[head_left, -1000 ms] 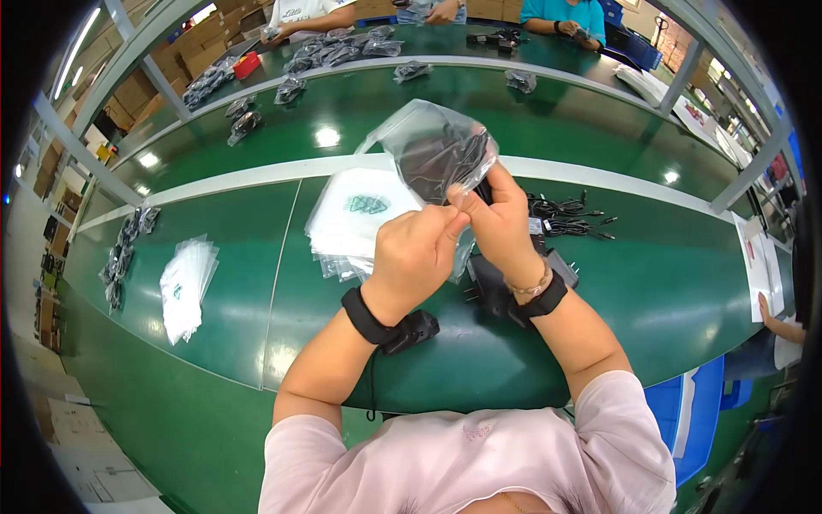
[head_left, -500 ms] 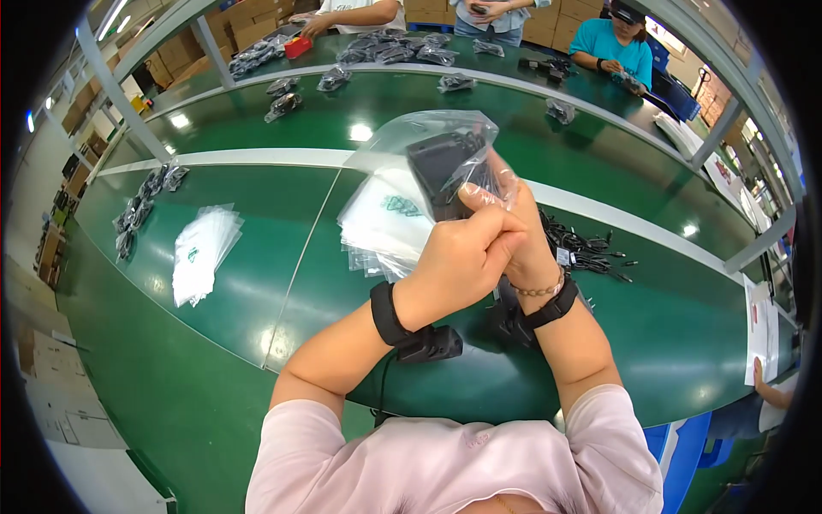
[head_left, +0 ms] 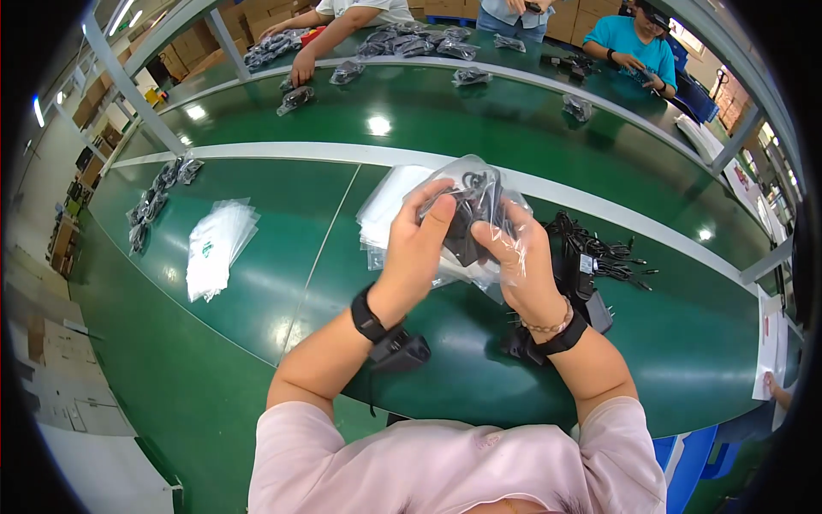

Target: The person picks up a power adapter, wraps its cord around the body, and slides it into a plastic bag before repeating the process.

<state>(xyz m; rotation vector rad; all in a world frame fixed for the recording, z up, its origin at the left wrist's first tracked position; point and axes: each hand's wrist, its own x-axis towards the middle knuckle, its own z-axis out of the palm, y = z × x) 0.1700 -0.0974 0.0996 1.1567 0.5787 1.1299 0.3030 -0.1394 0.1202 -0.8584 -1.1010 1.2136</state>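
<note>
Between my two hands is a clear plastic bag with a black power adapter [head_left: 463,244] and its coiled black cord inside. My left hand [head_left: 418,244] closes on the bag's left side, its thumb pressed to the front. On the right side my right hand [head_left: 524,257] grips the bag, thumb across the front and fingers hidden behind it. Just behind them, a stack of flat clear bags [head_left: 383,214] lies partly covered on the green table. To the right of my right hand sit loose black adapters with bundled cords [head_left: 591,253].
Another fan of flat bags [head_left: 218,253] lies at left, near a row of bagged adapters [head_left: 152,204]. Beyond a white rail [head_left: 282,151] is a green surface with scattered bagged adapters [head_left: 472,76]. Across it, a person's hand [head_left: 303,67] touches one packet; other people handle items.
My hands have moved apart to either side of the bag and lower, toward me. The bag is now bunched around the adapter. A co-worker's arm has reached to a far packet.
</note>
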